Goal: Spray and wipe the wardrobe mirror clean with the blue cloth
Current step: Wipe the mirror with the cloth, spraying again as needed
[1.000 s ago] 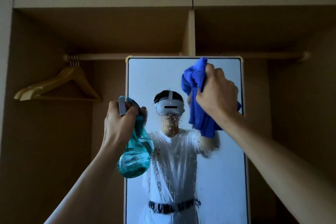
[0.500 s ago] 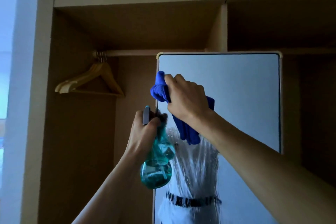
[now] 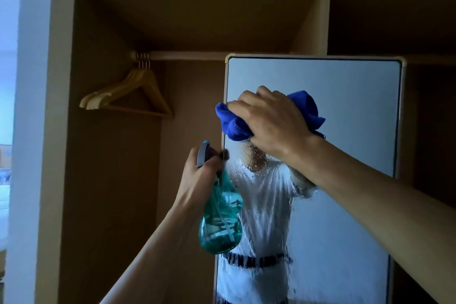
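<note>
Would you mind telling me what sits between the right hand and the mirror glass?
The blue cloth is bunched under the right hand, pressed toward the mirror, seen in the head view.

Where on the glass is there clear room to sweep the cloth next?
Free: upper right of the mirror, between cloth and right frame, and the lower right. Crowded: left edge, where the left hand holds the spray bottle.
</note>
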Available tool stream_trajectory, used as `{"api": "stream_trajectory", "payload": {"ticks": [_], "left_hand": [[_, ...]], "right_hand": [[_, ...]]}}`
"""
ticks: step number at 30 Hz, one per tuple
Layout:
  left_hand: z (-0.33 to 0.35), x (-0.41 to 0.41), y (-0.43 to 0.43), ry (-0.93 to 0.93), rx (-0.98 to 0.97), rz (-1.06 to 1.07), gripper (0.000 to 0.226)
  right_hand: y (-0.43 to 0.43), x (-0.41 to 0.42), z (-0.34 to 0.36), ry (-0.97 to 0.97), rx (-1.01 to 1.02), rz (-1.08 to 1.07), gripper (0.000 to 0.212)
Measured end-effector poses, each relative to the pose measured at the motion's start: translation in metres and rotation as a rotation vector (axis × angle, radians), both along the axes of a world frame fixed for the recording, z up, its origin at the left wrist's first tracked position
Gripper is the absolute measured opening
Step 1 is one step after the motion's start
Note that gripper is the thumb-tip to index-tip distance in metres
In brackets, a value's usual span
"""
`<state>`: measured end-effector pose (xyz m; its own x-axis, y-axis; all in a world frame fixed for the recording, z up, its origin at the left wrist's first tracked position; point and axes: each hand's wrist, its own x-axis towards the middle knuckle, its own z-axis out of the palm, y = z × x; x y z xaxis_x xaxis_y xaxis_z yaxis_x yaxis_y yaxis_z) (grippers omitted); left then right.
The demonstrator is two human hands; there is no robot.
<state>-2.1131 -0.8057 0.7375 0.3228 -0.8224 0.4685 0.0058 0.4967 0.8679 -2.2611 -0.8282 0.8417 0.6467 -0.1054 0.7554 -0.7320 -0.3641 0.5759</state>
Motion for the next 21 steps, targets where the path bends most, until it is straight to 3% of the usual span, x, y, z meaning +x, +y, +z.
{"api": "stream_trajectory", "payload": {"ticks": [4,8,11,13,18,21], "left_hand": [[-0.007,0.004,-0.003,0.041,-0.012,-0.032,0.035],[-0.014,0.008,-0.008,0.052,-0.032,-0.075,0.047],[-0.02,0.009,-0.011,0.085,-0.045,-0.108,0.025],[-0.021,0.01,-0.012,0.092,-0.045,-0.12,0.022],[-0.022,0.011,-0.009,0.02,-0.015,-0.095,0.048],[-0.024,0.008,-0.005,0.013,0.005,-0.079,0.047]], "right_hand": [[-0.001,0.002,-0.026,0.024,0.012,-0.011,0.039],[0.0,0.001,-0.064,0.042,0.057,-0.021,0.046],[0.001,0.002,-0.085,0.04,0.096,-0.017,0.052],[0.0,0.001,-0.091,0.04,0.11,-0.026,0.055],[0.001,0.0,-0.081,0.044,0.093,-0.018,0.057],[0.0,0.001,-0.071,-0.015,0.066,-0.031,0.05]]}}
